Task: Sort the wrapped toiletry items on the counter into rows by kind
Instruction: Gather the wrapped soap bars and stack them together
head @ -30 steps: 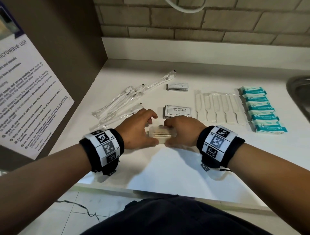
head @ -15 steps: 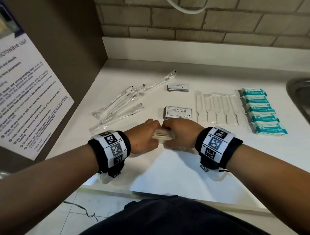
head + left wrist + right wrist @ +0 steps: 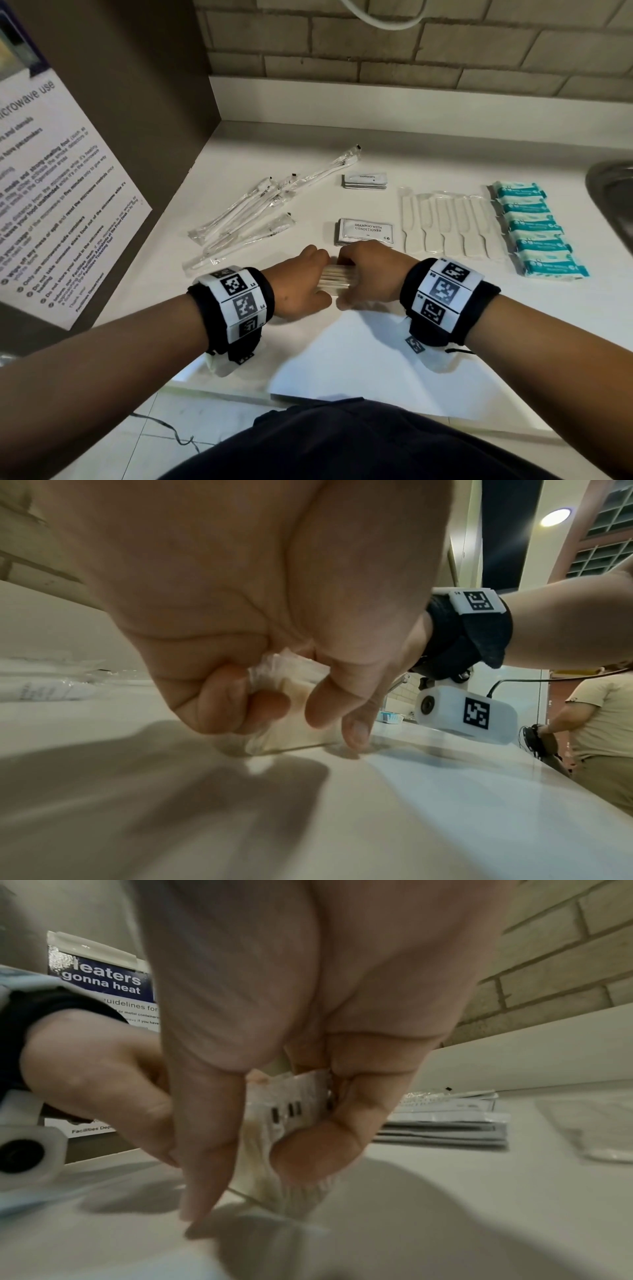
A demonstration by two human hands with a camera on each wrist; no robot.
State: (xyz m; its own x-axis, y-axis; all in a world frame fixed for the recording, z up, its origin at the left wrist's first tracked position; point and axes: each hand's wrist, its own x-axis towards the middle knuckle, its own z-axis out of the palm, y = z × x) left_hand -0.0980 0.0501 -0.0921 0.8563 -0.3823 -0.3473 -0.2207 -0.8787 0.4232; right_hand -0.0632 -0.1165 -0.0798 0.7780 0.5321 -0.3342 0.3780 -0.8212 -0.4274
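Head view, centre of the frame: the left hand (image 3: 301, 282) and right hand (image 3: 368, 277) have closed in from either side on a small bundle of clear-wrapped packets (image 3: 337, 279), which a second ago lay looser and wider between them. Each hand's grip is curled round one end of that bundle; the right wrist view shows fingers (image 3: 318, 1139) pinching the crinkled wrapper just above the table (image 3: 342, 349). The bundle looks squared into one tight stack, so this kind seems gathered and ready to be set in its place. Beyond it, the shampoo sachets (image 3: 364, 231), toothpaste packets (image 3: 364, 180), combs (image 3: 448, 222) and teal packets (image 3: 534, 229) already lie grouped. The toothbrushes (image 3: 260, 209) at centre left still lie fanned and probably need straightening.
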